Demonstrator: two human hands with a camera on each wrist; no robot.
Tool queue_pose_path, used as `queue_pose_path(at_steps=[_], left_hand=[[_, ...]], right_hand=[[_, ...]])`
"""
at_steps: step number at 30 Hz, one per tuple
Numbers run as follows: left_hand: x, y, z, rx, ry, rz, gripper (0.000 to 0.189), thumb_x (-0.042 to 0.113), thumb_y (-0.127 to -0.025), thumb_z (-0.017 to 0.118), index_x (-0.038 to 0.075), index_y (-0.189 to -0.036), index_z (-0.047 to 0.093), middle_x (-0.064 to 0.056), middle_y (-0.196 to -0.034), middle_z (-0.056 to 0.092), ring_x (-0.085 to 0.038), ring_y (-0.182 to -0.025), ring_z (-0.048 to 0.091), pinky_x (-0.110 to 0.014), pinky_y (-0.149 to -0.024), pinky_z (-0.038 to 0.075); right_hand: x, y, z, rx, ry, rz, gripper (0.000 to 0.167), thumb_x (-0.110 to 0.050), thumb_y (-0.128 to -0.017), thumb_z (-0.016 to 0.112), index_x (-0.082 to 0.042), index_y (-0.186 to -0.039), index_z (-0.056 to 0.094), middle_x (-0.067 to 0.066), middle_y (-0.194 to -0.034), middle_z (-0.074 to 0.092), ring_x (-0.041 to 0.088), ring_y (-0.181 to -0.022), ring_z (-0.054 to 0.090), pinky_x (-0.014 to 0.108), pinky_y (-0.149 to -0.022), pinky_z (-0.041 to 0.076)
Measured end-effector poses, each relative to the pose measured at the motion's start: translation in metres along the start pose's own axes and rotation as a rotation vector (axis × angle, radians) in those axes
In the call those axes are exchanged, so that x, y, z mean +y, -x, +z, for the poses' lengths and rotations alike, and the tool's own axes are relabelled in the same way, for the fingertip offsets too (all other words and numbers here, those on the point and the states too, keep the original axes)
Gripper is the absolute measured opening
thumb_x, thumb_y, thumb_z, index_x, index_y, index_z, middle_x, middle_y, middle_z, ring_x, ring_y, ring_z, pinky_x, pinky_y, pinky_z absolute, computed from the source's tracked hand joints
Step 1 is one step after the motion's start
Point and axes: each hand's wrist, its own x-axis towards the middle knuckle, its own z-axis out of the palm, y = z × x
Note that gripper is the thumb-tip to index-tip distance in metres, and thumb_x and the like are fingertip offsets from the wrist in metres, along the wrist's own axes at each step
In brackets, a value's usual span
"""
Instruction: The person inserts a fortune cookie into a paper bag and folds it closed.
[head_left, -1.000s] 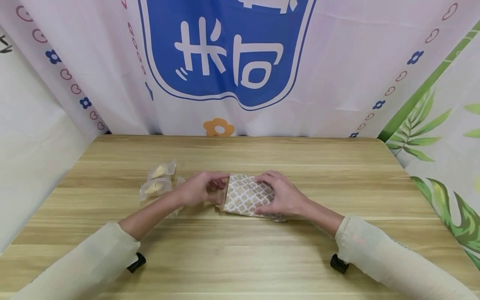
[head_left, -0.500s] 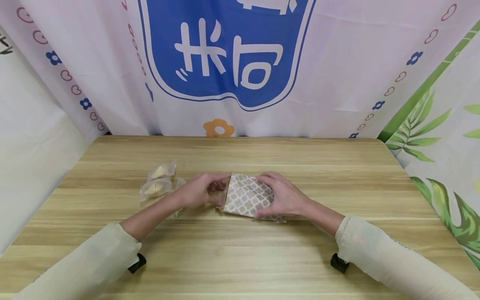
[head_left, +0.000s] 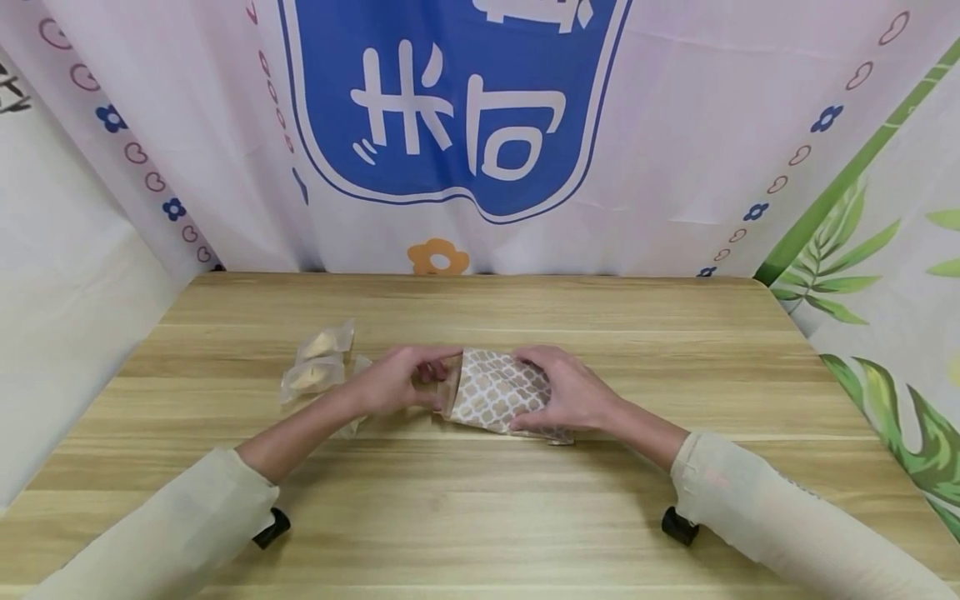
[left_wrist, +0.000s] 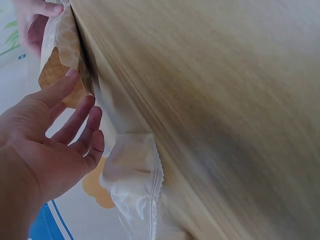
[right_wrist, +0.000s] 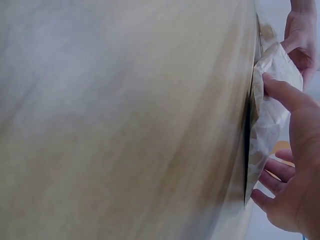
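Pale wood-grain surface, with a brown-and-white lattice-patterned paper bag lying near its middle

Cream fabric sleeves reached in from the near corners, stopping short of both bare hands. The left hand was at the bag's mouth, fingers loosely bent and spread, thumb and fingertips at the rim; the spread probably kept the mouth apart, since the brown inside showed from the left wrist. The right hand gripped the bag's other part, thumb along the near edge and fingers over the far one, seemingly to stop it sliding. The bag lay flat, its mouth toward the left hand.

Left of it, two frosted plastic packets with pale yellow contents lay side by side, apart from the bag, perhaps to leave working room. A third frosted packet was partly hidden by the left arm.

Beyond hung a pinkish-white cloth backdrop with a blue emblem.
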Motion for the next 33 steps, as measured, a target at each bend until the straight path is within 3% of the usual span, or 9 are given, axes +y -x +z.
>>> queue_pose_path(at_steps=[5, 11, 17, 22, 29, 33], left_hand=[[0.003, 0.004, -0.007, 0.038, 0.007, -0.027, 0.065, -0.003, -0.082, 0.083, -0.006, -0.141, 0.057, -0.016, -0.105, 0.071, -0.031, -0.099, 0.067, -0.043, -0.091, 0.059], [0.001, 0.012, -0.021, 0.093, -0.033, -0.008, 0.053, 0.000, -0.085, 0.083, -0.012, -0.132, 0.062, -0.018, -0.102, 0.070, -0.033, -0.096, 0.067, -0.048, -0.087, 0.058], [-0.004, 0.020, -0.035, 0.127, -0.076, -0.019, 0.050, 0.002, -0.087, 0.082, -0.010, -0.131, 0.064, -0.018, -0.103, 0.072, -0.032, -0.095, 0.068, -0.046, -0.083, 0.059], [-0.007, 0.023, -0.037, 0.139, -0.073, -0.014, 0.045, 0.000, -0.087, 0.081, -0.010, -0.128, 0.066, -0.019, -0.102, 0.073, -0.034, -0.094, 0.068, -0.043, -0.081, 0.059], [0.000, 0.016, -0.025, 0.105, 0.077, -0.065, 0.036, 0.007, -0.094, 0.076, -0.010, -0.125, 0.068, -0.015, -0.102, 0.074, -0.026, -0.091, 0.068, -0.029, -0.075, 0.057], [0.010, 0.006, -0.017, 0.100, 0.203, -0.188, 0.032, 0.009, -0.098, 0.070, -0.008, -0.125, 0.068, -0.016, -0.106, 0.074, -0.026, -0.091, 0.068, -0.033, -0.077, 0.058]], right_hand=[[0.001, 0.001, 0.001, 0.007, -0.013, -0.009, 0.100, -0.047, -0.070, 0.095, 0.000, -0.147, 0.052, 0.019, -0.150, 0.054, 0.038, -0.138, 0.050, 0.055, -0.116, 0.039], [0.003, 0.001, 0.003, 0.010, -0.021, -0.012, 0.099, -0.048, -0.070, 0.094, 0.000, -0.146, 0.053, 0.018, -0.149, 0.054, 0.037, -0.138, 0.050, 0.055, -0.116, 0.040], [0.004, 0.001, 0.002, 0.021, -0.038, -0.020, 0.097, -0.047, -0.070, 0.094, 0.000, -0.145, 0.055, 0.018, -0.148, 0.056, 0.037, -0.137, 0.051, 0.054, -0.116, 0.040], [0.006, 0.001, 0.003, 0.042, -0.055, -0.037, 0.095, -0.043, -0.068, 0.096, 0.000, -0.143, 0.056, 0.018, -0.146, 0.058, 0.037, -0.135, 0.053, 0.055, -0.115, 0.040], [0.006, 0.000, 0.003, 0.042, -0.053, -0.043, 0.095, -0.043, -0.068, 0.096, 0.000, -0.143, 0.056, 0.018, -0.147, 0.057, 0.038, -0.137, 0.051, 0.056, -0.117, 0.038], [0.006, -0.001, 0.004, 0.041, -0.050, -0.042, 0.095, -0.044, -0.068, 0.096, -0.002, -0.143, 0.056, 0.018, -0.147, 0.057, 0.038, -0.138, 0.050, 0.056, -0.117, 0.037]])
